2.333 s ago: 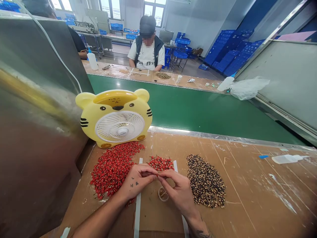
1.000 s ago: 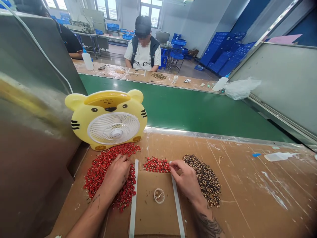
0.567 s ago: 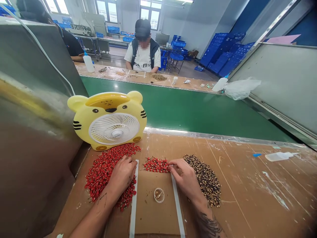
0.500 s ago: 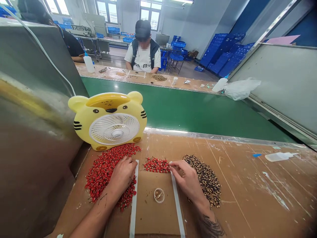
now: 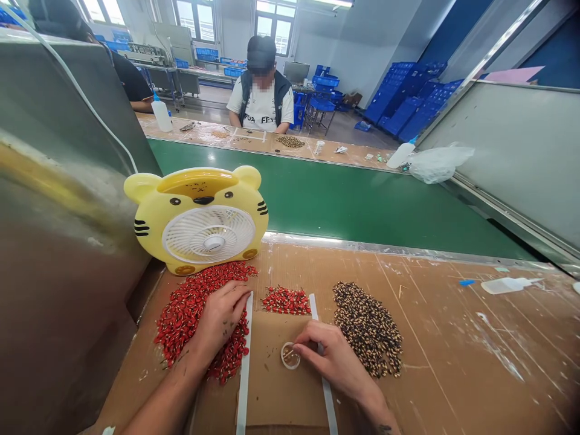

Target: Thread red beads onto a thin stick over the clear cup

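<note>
My left hand (image 5: 223, 314) rests over the edge of a heap of small red pieces (image 5: 185, 314) with pale tips. Its fingers are curled together at the top of the left white tape strip (image 5: 246, 362); what they pinch, if anything, is hidden. My right hand (image 5: 326, 350) is closed, thumb and forefinger meeting at a thin stick (image 5: 290, 354) in a small clear round cup (image 5: 283, 357). The cup stands on a cardboard sheet (image 5: 285, 399) between two tape strips. Beyond the sheet lies a smaller batch of red pieces (image 5: 286, 301).
Right of my right hand spreads a pile of black-and-tan pieces (image 5: 371, 332). A yellow animal-faced fan (image 5: 149, 211) stands behind the red heap. Farther right lies a white squeeze bottle (image 5: 502, 285). A green belt (image 5: 344, 199) runs across, with a person seated beyond it.
My right hand has moved from the top of the right tape strip down and left to the cup, fingers now at the stick. My left hand has shifted only slightly.
</note>
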`<state>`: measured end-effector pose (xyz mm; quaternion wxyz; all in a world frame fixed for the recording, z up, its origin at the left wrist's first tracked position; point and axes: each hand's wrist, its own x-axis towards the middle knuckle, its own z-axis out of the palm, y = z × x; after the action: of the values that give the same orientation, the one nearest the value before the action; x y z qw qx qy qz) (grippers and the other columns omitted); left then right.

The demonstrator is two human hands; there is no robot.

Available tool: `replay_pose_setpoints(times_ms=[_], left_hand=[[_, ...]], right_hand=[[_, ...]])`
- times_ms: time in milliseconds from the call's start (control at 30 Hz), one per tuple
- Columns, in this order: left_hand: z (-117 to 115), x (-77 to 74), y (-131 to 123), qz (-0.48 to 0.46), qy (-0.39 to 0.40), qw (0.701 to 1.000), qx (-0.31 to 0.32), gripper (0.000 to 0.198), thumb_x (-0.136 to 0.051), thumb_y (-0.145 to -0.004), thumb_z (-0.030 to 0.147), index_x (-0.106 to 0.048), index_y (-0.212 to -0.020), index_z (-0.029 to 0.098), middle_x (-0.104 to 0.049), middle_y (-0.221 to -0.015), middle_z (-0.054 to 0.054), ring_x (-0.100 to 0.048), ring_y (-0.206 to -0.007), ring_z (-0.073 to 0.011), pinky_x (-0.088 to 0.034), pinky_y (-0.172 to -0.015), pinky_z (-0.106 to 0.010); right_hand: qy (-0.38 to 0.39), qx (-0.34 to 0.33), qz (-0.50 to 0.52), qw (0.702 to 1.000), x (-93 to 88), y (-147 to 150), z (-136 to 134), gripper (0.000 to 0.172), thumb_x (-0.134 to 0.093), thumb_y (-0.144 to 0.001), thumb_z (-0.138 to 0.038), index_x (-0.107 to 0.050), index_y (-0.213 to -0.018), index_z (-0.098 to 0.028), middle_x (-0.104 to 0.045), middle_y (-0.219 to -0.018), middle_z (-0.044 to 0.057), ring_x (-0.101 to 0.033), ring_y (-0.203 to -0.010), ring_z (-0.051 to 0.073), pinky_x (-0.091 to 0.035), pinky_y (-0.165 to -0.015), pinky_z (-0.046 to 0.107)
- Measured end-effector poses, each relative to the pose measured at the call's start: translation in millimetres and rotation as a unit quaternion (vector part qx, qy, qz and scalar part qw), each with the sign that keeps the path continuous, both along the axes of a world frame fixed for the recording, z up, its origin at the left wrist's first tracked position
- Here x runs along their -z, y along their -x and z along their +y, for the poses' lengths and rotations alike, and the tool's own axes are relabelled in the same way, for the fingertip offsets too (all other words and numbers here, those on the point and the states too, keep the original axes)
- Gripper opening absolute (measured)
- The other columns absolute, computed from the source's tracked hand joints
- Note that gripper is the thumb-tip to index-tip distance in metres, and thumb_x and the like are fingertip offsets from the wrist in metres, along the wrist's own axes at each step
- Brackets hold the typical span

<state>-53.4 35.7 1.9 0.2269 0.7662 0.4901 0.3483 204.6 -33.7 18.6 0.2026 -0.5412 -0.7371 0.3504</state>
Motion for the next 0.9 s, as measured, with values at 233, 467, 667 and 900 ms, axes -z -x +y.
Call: replay_pose_setpoints(times_ms=[233,467,667,900], left_hand=[[-8.5,-0.7,-19.3,-0.269,0.267,0.925,0.028,0.016,-0.069,-0.078,0.021,-0.077,-0.091,0.017,-0.078,-0.090,-0.007,-0.072,-0.080,-0.0192,-0.056,-0.073,-0.027],[-12.0,-2.7,-26.1,-0.366,0.359,0.858,0.039,0.013,-0.080,-0.067,0.020,-0.073,-0.075,0.013,-0.075,-0.084,-0.006,-0.068,-0.071,-0.0144,-0.053,-0.068,-0.023],[-11.4,-5.1,-26.3,-0.378,0.376,0.845,0.045,0.026,-0.080,-0.066,0.020,-0.072,-0.090,0.014,-0.072,-0.077,-0.002,-0.066,-0.067,-0.0133,-0.051,-0.066,-0.023],[-11.4,0.1,-25.2,-0.323,0.365,0.869,0.081,0.013,-0.076,-0.070,0.023,-0.075,-0.078,0.013,-0.073,-0.077,-0.006,-0.066,-0.071,-0.0166,-0.049,-0.066,-0.025]], right_hand=[[-0.071,-0.048,-0.017,0.996,3.9,1.3,-3.3,0.021,-0.065,-0.092,-0.030,-0.065,-0.074,-0.019,-0.062,-0.070,-0.001,-0.056,-0.067,0.014,-0.040,-0.063,0.024],[-0.171,-0.094,-0.043,0.980,16.4,7.1,-5.7,0.030,-0.053,-0.098,-0.030,-0.062,-0.073,-0.017,-0.058,-0.070,0.003,-0.052,-0.067,0.016,-0.037,-0.061,0.026],[-0.205,-0.109,-0.070,0.970,15.1,4.0,-1.4,0.030,-0.051,-0.099,-0.026,-0.058,-0.070,-0.018,-0.056,-0.069,0.002,-0.050,-0.066,0.016,-0.036,-0.060,0.027],[-0.245,-0.123,-0.106,0.956,12.8,5.3,-3.2,0.032,-0.047,-0.100,-0.024,-0.055,-0.070,-0.019,-0.055,-0.068,0.002,-0.049,-0.065,0.016,-0.034,-0.060,0.028]])
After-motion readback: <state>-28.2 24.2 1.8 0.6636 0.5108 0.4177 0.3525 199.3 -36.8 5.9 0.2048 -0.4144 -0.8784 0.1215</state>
